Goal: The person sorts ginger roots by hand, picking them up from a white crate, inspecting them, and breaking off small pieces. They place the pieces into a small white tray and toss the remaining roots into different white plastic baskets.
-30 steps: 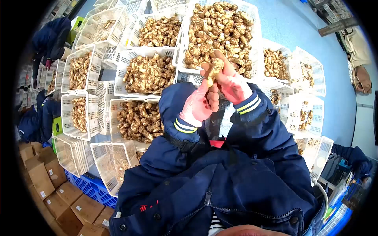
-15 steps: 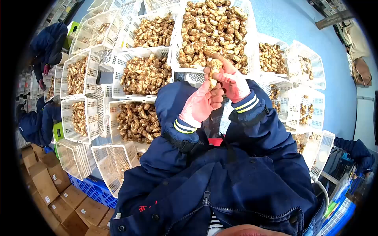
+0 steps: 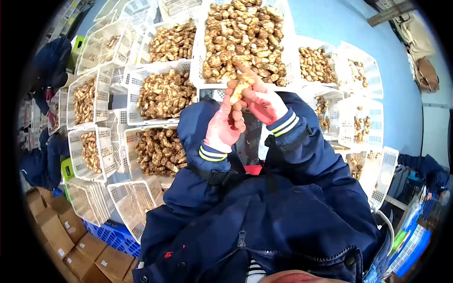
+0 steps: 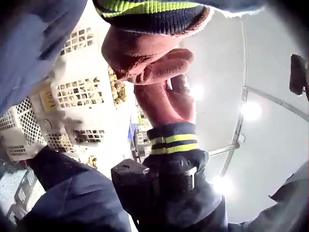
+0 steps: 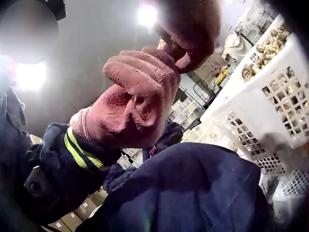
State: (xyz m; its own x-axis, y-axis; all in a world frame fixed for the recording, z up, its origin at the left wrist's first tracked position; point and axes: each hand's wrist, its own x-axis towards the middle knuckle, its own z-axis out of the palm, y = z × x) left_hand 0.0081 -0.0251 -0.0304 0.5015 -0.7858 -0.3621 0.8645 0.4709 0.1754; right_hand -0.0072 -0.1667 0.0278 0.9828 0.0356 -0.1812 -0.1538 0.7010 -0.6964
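Note:
Both hands wear pink, soil-stained gloves and meet in front of the large crate's near edge. A pale brown-flecked mushroom (image 3: 241, 88) is held between them, tilted, its thicker end up. My left hand (image 3: 223, 126) pinches its lower end with curled fingers. My right hand (image 3: 264, 101) grips it from the right, thumb and fingers around its upper part. In the left wrist view the gloved left hand (image 4: 140, 55) overlaps the right hand (image 4: 166, 104). In the right wrist view, the left hand (image 5: 133, 99) has folded fingers touching the right hand (image 5: 193, 34); the mushroom is mostly hidden.
A large white crate (image 3: 198, 52) full of mushrooms stands ahead, with smaller filled crates at left and right. Nested baskets (image 3: 87, 200) and cardboard boxes (image 3: 54, 231) are at lower left. Other people in dark jackets (image 3: 49, 61) are at far left and right.
The head view has shifted, so hands and crates appear further left. The mushroom went from tilted to nearly upright, then tilted again, staying held between both hands.

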